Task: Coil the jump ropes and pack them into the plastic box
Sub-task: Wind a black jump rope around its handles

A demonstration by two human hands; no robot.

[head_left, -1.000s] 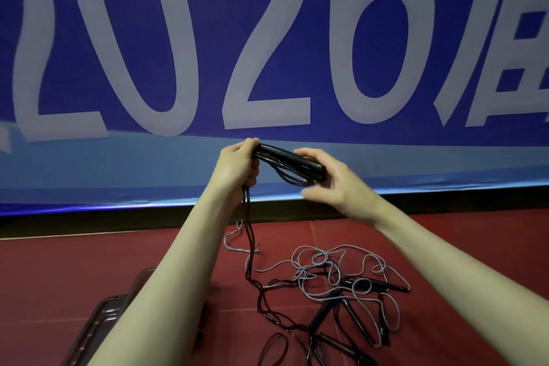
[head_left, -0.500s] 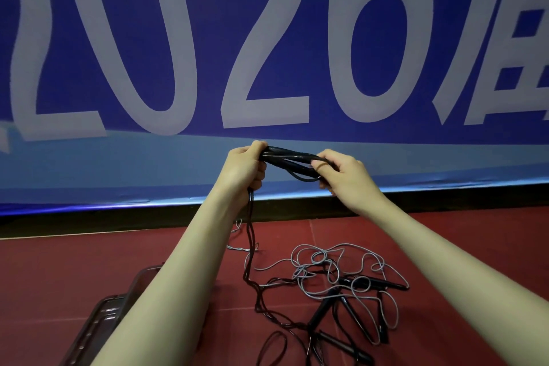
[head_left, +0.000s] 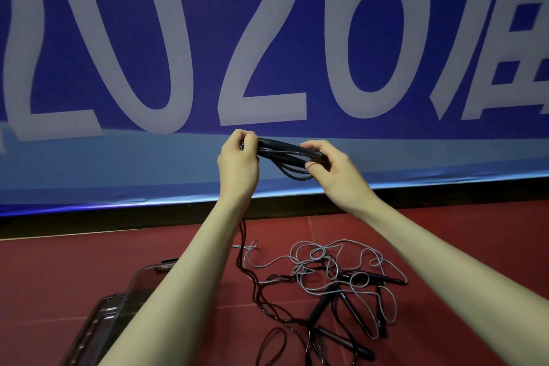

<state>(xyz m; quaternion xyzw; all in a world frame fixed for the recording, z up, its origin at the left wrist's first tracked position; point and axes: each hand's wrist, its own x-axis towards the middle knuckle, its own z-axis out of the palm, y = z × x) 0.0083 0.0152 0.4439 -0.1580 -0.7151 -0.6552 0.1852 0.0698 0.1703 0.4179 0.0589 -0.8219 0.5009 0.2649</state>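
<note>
Our left hand (head_left: 237, 163) and right hand (head_left: 335, 171) both grip the black jump rope bundle (head_left: 282, 154), held up; its tail hangs to the red floor (head_left: 89, 270). Remaining jump ropes (head_left: 335, 282) lie tangled right of the plastic box (head_left: 130, 291).

1. A dark red floor (head_left: 89, 270) carries everything, with a thin seam line running across it.
2. A clear plastic box (head_left: 139, 279) sits on it at lower left, its lid (head_left: 92, 327) beside it.
3. To the right lies a tangle of grey rope (head_left: 332, 264) and black rope (head_left: 267, 306), with several black handles (head_left: 320, 303) among the loops.
</note>
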